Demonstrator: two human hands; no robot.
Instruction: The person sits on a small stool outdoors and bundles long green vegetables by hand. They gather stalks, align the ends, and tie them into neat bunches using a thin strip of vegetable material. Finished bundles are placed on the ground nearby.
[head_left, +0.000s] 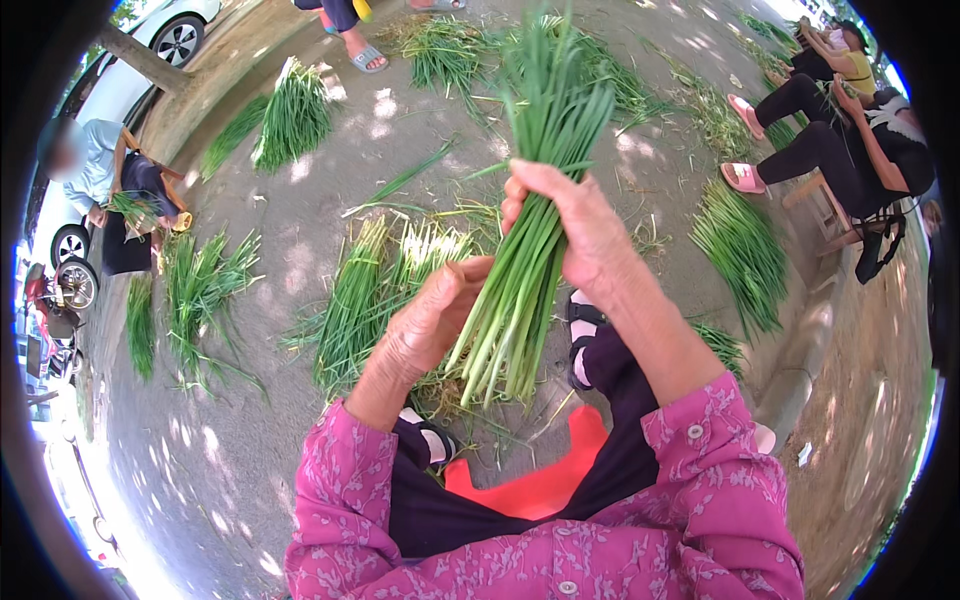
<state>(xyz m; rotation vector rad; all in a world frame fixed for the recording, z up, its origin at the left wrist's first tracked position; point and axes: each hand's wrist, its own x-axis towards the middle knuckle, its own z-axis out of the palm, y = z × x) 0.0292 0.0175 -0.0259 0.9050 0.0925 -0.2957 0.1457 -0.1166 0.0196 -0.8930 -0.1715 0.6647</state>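
A bunch of long green garlic chives (525, 255) is gripped around its middle by my right hand (574, 225), thumb across the front. The pale cut ends point down towards me and the leafy tips point away, slightly blurred. My left hand (435, 315) is at the left side of the lower stems, palm turned towards them with fingers partly hidden behind the bunch; whether it touches them I cannot tell. Below and left of the hands, a tied bundle of chives (351, 300) lies on the pavement beside a looser pile with white ends (427, 251).
Further chive piles lie ahead (446, 52), at left (199, 285) and at right (742, 255). A person on a chair (97, 165) handles greens at left; more people sit at right (832, 150). A red plastic stool (525, 484) is beneath me. A concrete kerb (799, 375) runs at right.
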